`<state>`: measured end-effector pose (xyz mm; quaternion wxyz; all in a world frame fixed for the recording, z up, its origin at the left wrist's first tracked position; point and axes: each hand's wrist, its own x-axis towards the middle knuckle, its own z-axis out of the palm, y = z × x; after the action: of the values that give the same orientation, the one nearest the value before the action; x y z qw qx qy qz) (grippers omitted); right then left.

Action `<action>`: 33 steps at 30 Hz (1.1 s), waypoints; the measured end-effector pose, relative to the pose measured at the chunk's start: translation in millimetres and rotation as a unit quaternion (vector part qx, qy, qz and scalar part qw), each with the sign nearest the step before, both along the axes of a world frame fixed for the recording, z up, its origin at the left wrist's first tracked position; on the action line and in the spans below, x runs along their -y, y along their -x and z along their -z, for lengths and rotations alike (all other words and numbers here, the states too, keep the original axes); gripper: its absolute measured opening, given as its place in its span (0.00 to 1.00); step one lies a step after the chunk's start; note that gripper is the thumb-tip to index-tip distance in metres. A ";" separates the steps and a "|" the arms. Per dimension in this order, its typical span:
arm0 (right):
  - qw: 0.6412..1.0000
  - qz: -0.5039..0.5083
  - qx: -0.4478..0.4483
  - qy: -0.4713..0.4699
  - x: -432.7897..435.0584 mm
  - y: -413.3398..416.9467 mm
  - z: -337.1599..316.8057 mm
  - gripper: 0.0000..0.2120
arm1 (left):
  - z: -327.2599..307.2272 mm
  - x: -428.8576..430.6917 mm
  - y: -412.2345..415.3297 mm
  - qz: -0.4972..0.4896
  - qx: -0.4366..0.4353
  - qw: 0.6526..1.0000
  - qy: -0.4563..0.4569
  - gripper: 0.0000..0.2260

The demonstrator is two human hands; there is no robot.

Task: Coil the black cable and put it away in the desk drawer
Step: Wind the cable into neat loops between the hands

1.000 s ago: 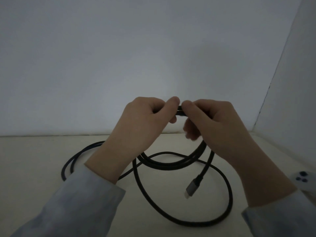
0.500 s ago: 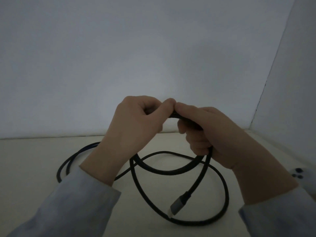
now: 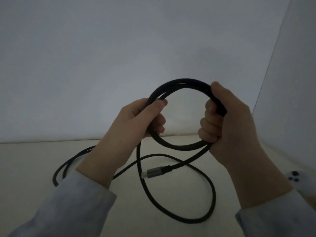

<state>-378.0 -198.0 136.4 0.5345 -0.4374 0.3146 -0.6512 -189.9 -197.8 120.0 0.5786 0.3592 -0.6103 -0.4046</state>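
I am seeing both hands raised above the tabletop (image 3: 42, 168), holding a round loop of the black cable (image 3: 179, 82) up in front of the wall (image 3: 119, 48). The left hand (image 3: 136, 122) is clenching its grip on the left side of the loop, thumb pressing on top of the strands and fingers curling underneath. The right hand (image 3: 232, 127) is grasping the right side of the loop, fingers wrapped fully around the bundled strands, thumb lying along the top. The loop is standing roughly upright between the two hands and seems to be made of two or three turns lying together.

Below the loop, the rest of the cable is trailing down onto the tabletop. One long slack bend is lying under the right hand, and another stretch is running out to the left, past the left sleeve (image 3: 71, 206), where it is doubling back. The grey plug (image 3: 154, 172) is hanging or resting just below the loop; I cannot tell which. A small pale object with dark dots (image 3: 295, 177) is sitting beside the right wrist.
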 end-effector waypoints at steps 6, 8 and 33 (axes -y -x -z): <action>0.994 0.031 0.107 -0.009 1.2 7.7 -2.0 0.24 | 3.0 2.7 -0.1 0.000 0.006 1.000 -0.027 0.12; 0.990 0.042 0.138 -0.011 1.3 8.8 -1.0 0.24 | 3.4 3.7 0.5 0.009 -0.005 0.998 -0.058 0.14; 0.975 0.058 0.212 -0.020 7.6 6.8 3.5 0.25 | 6.4 9.4 4.7 -0.006 -0.211 0.963 -0.167 0.15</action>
<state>-384.8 -205.6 132.9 0.5590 -0.2595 0.2324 -0.7524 -194.6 -207.1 113.6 0.6283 0.3606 -0.3966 -0.5639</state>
